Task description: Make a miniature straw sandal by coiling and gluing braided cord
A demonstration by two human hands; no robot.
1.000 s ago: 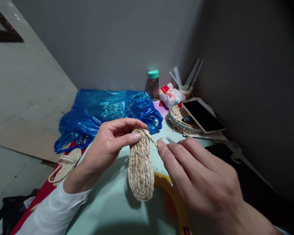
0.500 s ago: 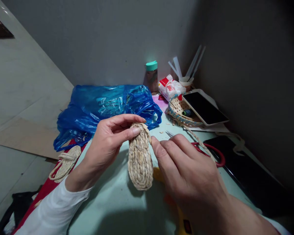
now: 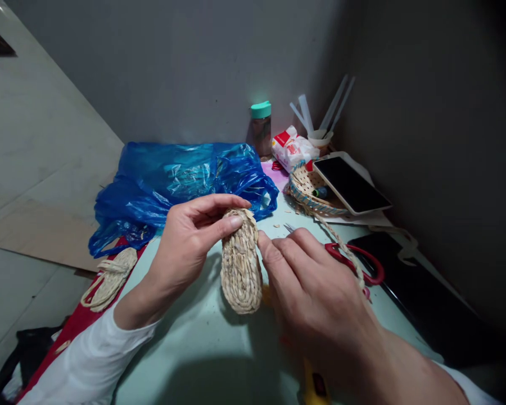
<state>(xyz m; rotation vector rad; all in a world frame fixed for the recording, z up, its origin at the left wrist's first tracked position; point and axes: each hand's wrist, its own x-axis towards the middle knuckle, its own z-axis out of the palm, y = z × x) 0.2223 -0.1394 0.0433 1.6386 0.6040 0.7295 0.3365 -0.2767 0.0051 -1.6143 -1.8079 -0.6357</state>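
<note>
A small oval sole of coiled, braided straw (image 3: pixel 241 275) hangs upright above the pale green tabletop. My left hand (image 3: pixel 194 230) pinches its upper end, thumb on the near face and fingers behind. At the sole's upper right edge, my right hand (image 3: pixel 312 275) is closed, its fingertips pressed against the rim; what lies inside the curled fingers is hidden. Scissors with red handles (image 3: pixel 377 270) lie partly covered by my right hand. A braided straw cord (image 3: pixel 337 239) runs from the basket to behind that hand. Beneath it shows part of a yellow tool (image 3: pixel 314 385).
A blue plastic bag (image 3: pixel 152 180) fills the back left. A finished-looking straw slipper (image 3: pixel 113 278) rests on red cloth at left. Rearward right stand a green-lidded jar (image 3: pixel 261 132), a tissue pack (image 3: pixel 293 149), a woven basket (image 3: pixel 299 188) and a tablet (image 3: pixel 352 183). A black flat object (image 3: pixel 421 304) lies right.
The sole's lower end has tipped up slightly, while both hands keep their hold near its upper end. The view has shifted a little.
</note>
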